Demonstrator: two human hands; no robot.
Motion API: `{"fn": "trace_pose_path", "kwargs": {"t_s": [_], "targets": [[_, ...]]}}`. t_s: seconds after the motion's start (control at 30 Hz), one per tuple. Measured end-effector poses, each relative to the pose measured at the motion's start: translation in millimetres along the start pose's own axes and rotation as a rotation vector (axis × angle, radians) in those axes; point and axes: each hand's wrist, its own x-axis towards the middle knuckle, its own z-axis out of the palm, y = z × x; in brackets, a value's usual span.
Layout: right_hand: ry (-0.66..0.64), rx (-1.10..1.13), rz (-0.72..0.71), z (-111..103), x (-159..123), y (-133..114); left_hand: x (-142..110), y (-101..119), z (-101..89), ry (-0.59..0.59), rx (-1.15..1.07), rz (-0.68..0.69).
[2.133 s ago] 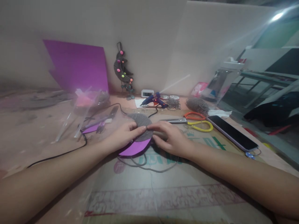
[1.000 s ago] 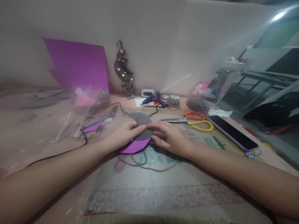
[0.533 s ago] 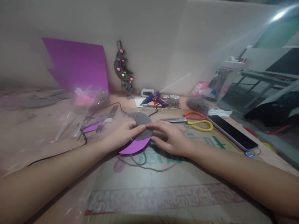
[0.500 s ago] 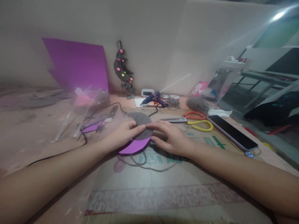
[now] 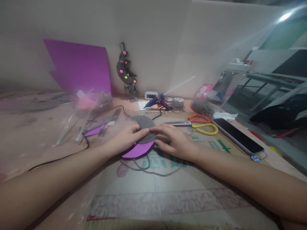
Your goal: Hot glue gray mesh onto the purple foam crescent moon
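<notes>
A purple card piece (image 5: 138, 150) with a curved edge lies low in front of me, its upper part covered by tight rows of grey yarn (image 5: 145, 123). My left hand (image 5: 128, 135) grips it from the left, thumb pressed on the yarn rows. My right hand (image 5: 175, 140) is closed at the right edge, index fingertip meeting the left thumb and its own thumb lower down by the rim. A loose loop of grey cord (image 5: 155, 174) trails beneath the card.
Scissors (image 5: 203, 124) and a phone (image 5: 237, 135) lie right of my hands. Behind stand a blue glue gun (image 5: 158, 102), a small clock (image 5: 151, 95), a yarn ball (image 5: 202, 108) and a bottle (image 5: 230, 83). A decorated crescent (image 5: 122, 68) hangs by purple card sheets (image 5: 81, 67). Cardboard (image 5: 168, 191) lies underneath.
Almost nothing differs. Both hands keep the same hold on the yarn-covered card, and the view has shifted very slightly.
</notes>
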Motion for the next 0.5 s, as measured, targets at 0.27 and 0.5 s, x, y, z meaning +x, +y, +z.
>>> {"fn": "trace_pose_path", "kwargs": {"t_s": [0.27, 0.5], "targets": [[0.003, -0.016, 0.001, 0.2, 0.5, -0.5, 0.3, -0.7, -0.3, 0.011, 0.031, 0.000], [0.018, -0.028, -0.008, 1.0, 0.7, 0.0, -1.5, 2.1, 0.4, 0.006, 0.029, -0.023]]}}
